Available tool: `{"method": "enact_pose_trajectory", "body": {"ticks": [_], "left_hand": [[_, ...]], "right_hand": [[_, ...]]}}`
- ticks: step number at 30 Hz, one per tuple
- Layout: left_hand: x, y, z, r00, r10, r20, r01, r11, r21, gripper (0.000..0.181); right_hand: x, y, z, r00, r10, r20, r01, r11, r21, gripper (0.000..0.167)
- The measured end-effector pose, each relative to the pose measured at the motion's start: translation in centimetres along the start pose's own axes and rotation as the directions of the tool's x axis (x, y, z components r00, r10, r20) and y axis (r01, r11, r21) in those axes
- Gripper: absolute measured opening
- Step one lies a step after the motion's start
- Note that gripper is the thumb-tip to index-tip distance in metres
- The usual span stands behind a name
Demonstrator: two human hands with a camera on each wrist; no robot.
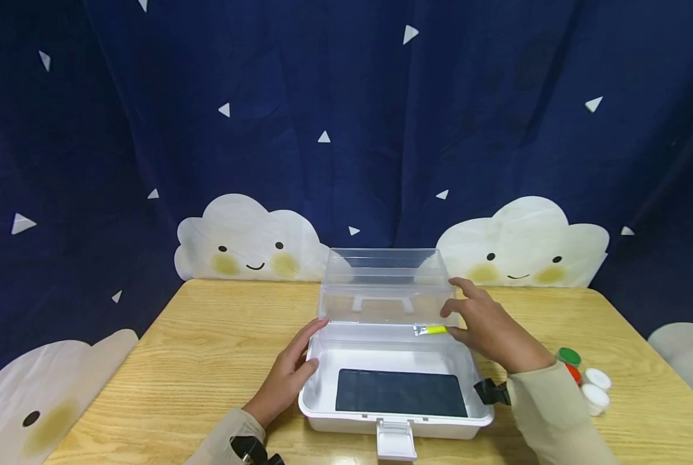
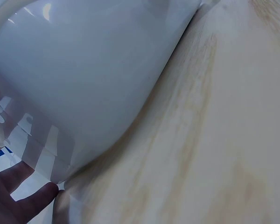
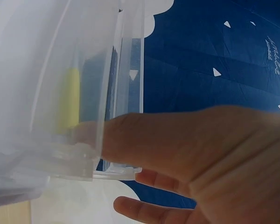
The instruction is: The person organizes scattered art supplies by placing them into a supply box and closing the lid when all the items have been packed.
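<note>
A white storage box [image 1: 352,423] stands on the table with its clear plastic lid [image 1: 381,303] tipped up at the back. A dark flat panel [image 1: 401,392] lies inside. At the lid's right edge, my right hand [image 1: 488,329] grips the lid, thumb inside, other fingers outside. The thumb tip meets the end of a slim yellow item with a silvery end [image 1: 436,329]; its exact kind is unclear. The right wrist view shows that yellow item [image 3: 70,100] through the plastic. My left hand [image 1: 288,371] rests along the box's left rim, fingers extended toward the hinge corner.
Right of the box are small tubs with green [image 1: 569,356], red [image 1: 573,373] and white lids [image 1: 596,392], partly behind the right sleeve. The front latch [image 1: 395,440] hangs down. A dark blue curtain [image 1: 381,161] hangs behind the wooden table [image 1: 224,336].
</note>
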State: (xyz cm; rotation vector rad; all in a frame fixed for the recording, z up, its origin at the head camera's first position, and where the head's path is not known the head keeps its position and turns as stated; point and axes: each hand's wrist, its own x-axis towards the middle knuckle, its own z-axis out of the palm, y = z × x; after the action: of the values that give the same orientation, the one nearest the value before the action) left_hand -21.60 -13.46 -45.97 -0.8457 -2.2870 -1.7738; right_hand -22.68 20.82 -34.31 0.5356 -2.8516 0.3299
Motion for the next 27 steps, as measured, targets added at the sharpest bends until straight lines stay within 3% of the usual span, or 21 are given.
{"method": "enact_pose_trajectory", "body": {"ticks": [6,13,19,27], "left_hand": [[0.0,0.4,0.0,1.0,-0.016,-0.004,0.016,1.0,0.014,0.069],[0.0,3.1,0.1,1.0,-0.025,0.002,0.025,0.999,0.022,0.063],[0.0,3.7,0.1,0.998,-0.062,0.004,0.062,0.998,0.022,0.063],[-0.1,3.3,0.0,0.999,-0.038,0.003,0.038,0.999,0.018,0.063]], "right_hand": [[-0.2,0.2,-0.4,1.0,-0.017,0.002,0.017,1.0,0.022,0.02],[-0.4,0.3,-0.9,1.0,-0.019,0.018,0.018,0.999,0.027,0.022],[-0.7,0.8,-1.3,0.999,-0.039,0.022,0.038,0.998,0.044,0.022],[-1.5,1.5,-1.4,0.996,-0.087,0.003,0.086,0.994,0.068,0.019]]}}
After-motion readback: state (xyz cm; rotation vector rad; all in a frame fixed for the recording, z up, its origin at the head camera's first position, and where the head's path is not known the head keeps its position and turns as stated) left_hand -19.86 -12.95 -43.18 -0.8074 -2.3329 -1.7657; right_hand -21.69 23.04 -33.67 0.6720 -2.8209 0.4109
